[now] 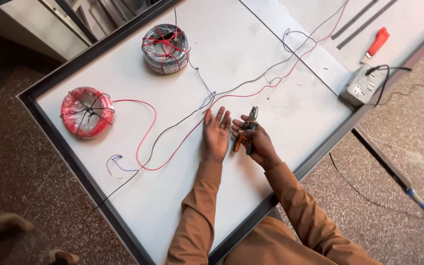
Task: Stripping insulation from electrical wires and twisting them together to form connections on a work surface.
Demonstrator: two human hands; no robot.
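On the white bench (pixel 251 44), near its front edge, the left hand (pixel 215 133) was laid flat and open, fingers spread, its fingertips pressed on or just beside the red wire (pixel 182 139) and the black wire (pixel 172 126) where the two ran close together. The right hand (pixel 253 140) was closed around the orange-and-black handles of a pair of pliers (pixel 248 128), whose nose was pointed away from the person and was raised a little above the surface; whether the jaws were parted could not be told. The red wire was traced back in a loop to the red coil (pixel 87 112) at the left end, and a grey coil (pixel 165 49) tied with red wire was set farther back. A short blue wire (pixel 119 164) was left lying by the loop. Well apart to the right, a socket box (pixel 364 87) and a red-handled knife (pixel 376 44) were seen.

The step was judged to be the pinning of the wires before a cut or strip. The next move would call for the plier nose to be brought down onto the chosen wire just beyond the fingertips, with the wire kept taut.
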